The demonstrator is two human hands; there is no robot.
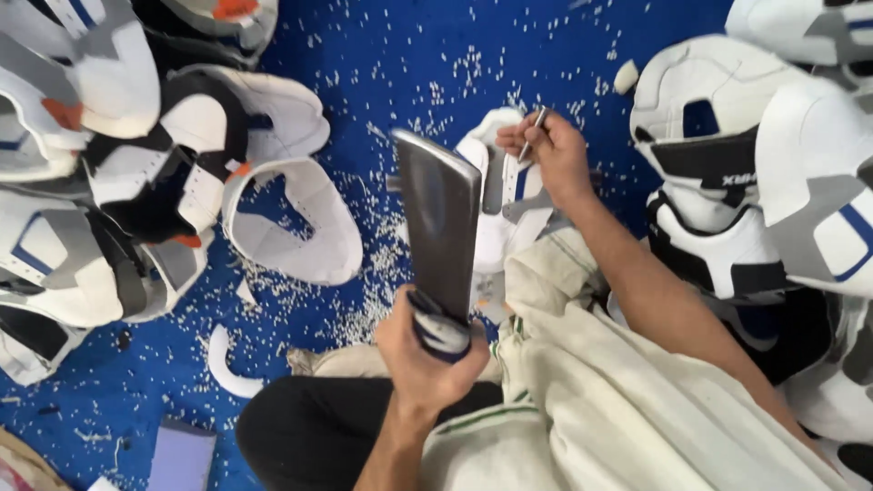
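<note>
Left hand: near, clamped on broad metal blade by its wrapped handle.
Right hand: far, fingers together pinching thin metal tool over white shoe upper.

1. Blade handle: cloth-wrapped, mostly hidden inside left hand grip.
2. Thin metal tool: lower end hidden in right hand fingers; tip too small to ID.
3. White shoe upper: partly behind blade and wrist.
4. Upper piles left/right: cut off by frame edges.
5. Grey flat piece: cut off at bottom edge.
</note>
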